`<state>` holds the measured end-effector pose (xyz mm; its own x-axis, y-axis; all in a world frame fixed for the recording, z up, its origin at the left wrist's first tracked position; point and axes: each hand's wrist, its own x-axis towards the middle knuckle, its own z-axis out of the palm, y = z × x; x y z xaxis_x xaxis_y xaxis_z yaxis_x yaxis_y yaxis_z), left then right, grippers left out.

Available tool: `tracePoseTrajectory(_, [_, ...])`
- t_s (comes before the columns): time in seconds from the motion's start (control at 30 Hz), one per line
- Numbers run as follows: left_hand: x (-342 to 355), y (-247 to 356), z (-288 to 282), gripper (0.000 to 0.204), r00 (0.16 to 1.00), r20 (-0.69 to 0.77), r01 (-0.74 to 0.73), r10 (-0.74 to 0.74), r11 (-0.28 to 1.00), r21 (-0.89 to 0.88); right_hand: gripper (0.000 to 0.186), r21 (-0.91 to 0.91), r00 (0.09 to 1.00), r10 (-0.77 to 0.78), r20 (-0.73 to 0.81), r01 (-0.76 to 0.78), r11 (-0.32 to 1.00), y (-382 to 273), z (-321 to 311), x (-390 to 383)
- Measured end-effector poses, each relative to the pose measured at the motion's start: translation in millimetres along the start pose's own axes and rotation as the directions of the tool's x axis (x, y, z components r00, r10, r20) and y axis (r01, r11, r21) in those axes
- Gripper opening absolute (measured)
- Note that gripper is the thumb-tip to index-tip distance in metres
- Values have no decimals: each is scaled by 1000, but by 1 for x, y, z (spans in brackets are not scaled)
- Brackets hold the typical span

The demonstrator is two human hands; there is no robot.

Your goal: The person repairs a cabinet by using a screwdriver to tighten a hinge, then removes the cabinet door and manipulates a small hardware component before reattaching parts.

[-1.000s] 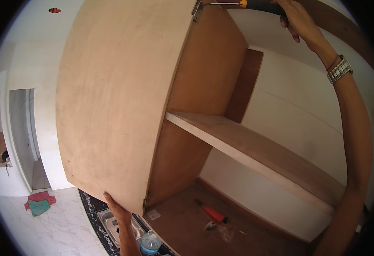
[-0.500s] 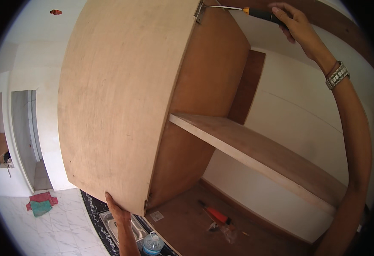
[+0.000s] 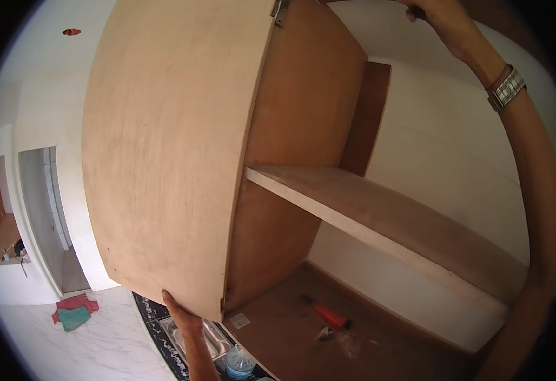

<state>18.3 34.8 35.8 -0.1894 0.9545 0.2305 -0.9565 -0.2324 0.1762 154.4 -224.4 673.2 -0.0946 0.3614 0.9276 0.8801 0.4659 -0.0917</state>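
A plain plywood cabinet door (image 3: 170, 146) stands open in front of me, on the left of the brown cabinet side (image 3: 303, 95). At its lower edge my left hand (image 3: 189, 324) grips it, thumb on the front face and the other fingers hidden behind. A metal hinge (image 3: 279, 11) joins the door's top corner to the cabinet side. My right hand (image 3: 440, 19), partly cut off by the upper edge, is closed around a screwdriver handle (image 3: 419, 13). Most of that screwdriver lies out of view, so its tip against the hinge cannot be seen.
A thick shelf (image 3: 379, 203) crosses the cabinet. On the cabinet floor (image 3: 271, 343) lie an orange-red handled tool (image 3: 330, 316) and a small clear plastic bag (image 3: 349, 346). Below are a metal sink (image 3: 214, 340), a water bottle (image 3: 240, 362) and cloths (image 3: 75, 311) on tiles.
The view has shifted, and my right hand with the screwdriver now sits higher, partly past the upper edge. My left hand keeps its hold on the door's lower edge.
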Motion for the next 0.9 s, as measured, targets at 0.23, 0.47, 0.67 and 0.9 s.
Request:
tracePoseTrajectory(0.23, [3, 5, -4, 73, 1000, -22, 13, -13, 1000, -5, 25, -115, 805, -174, 567, 286, 951, 27, -62, 14])
tracePoseTrajectory(0.47, [0, 4, 0, 73, 1000, -20, -3, 3, 999, 40, 39, -203, 946, -304, -111, 278, 939, 17, 11, -3])
tracePoseTrajectory(0.67, [-2, 1, 5, 73, 999, -42, 15, -14, 1000, 27, 37, -162, 933, -18, 360, 82, 983, 7, -47, 7])
tracePoseTrajectory(0.9, [-4, 1, 14, 71, 999, -29, 15, -15, 1000, 6, 31, -124, 974, -225, -19, 221, 967, 23, -21, 5])
